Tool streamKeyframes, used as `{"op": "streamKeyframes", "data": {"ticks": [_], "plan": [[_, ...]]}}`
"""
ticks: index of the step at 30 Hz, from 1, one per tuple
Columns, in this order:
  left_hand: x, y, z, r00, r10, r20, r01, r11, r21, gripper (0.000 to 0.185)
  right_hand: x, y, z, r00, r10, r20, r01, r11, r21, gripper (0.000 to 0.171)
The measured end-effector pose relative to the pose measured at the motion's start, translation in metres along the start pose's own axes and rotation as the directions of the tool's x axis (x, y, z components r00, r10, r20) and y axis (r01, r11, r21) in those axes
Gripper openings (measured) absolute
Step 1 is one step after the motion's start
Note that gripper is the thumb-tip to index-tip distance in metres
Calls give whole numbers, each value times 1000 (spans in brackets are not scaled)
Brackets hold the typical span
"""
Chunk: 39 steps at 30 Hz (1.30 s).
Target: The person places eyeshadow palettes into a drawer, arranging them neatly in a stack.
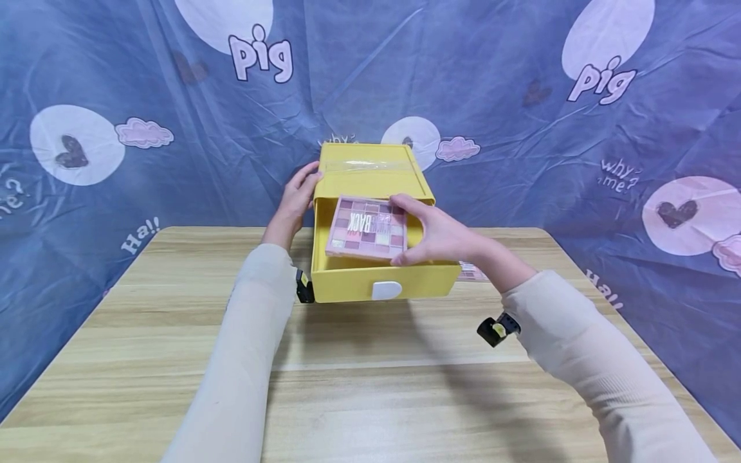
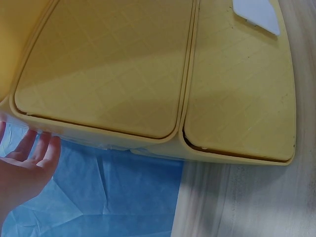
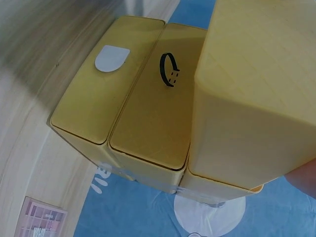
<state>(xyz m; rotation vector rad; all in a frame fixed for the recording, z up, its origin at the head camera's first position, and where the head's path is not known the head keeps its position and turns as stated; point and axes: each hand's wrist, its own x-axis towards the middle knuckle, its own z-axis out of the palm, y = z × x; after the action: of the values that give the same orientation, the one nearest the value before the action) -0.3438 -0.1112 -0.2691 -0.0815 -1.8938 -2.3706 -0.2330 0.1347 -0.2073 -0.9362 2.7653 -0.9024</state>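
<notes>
- Draping behind everything is a blue backdrop cloth printed with white circles, hearts, pink clouds and the word "pig".
- Lying in front of it is a pale wooden bench, carrying all the objects.
- Sitting near the far edge of the bench is a yellow drawer box, with its drawer pulled out toward the person and a white tab on the drawer front.
- Resting against the box's left side is the left hand, fingers straight and relaxed, steadying the box rather than gripping it.
- Gripping the right edge of a pink eyeshadow palette is the right hand, thumb below and fingers above.
- Hovering over the open drawer, the palette is tilting slightly, its near edge lowest.
- Lying flat on the bench just right of the box is a second palette.
- Judging from this, doing the step well is meaning keeping the palette level, clearing the drawer walls, and keeping the box braced so it is not sliding.
</notes>
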Motion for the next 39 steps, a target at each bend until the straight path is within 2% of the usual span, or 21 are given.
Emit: {"op": "streamKeyframes", "data": {"ticks": [9, 19, 32, 39], "plan": [[0, 0, 1, 1000, 3, -10, -3, 1000, -7, 43, 8, 1, 0, 995, -25, 93, 21, 999, 48, 93], [0, 0, 2, 1000, -1, -6, 1, 1000, 1, 44, 15, 1, 6, 987, -59, 147, 50, 997, 67, 89], [-1, -3, 2, 1000, 14, -6, -14, 999, -29, 43, 21, 5, 17, 969, -104, 223, 106, 994, 2, 88], [0, -3, 2, 1000, 22, -11, -22, 1000, -7, 43, 23, 7, 21, 960, -127, 250, 142, 989, -42, 83]]}}
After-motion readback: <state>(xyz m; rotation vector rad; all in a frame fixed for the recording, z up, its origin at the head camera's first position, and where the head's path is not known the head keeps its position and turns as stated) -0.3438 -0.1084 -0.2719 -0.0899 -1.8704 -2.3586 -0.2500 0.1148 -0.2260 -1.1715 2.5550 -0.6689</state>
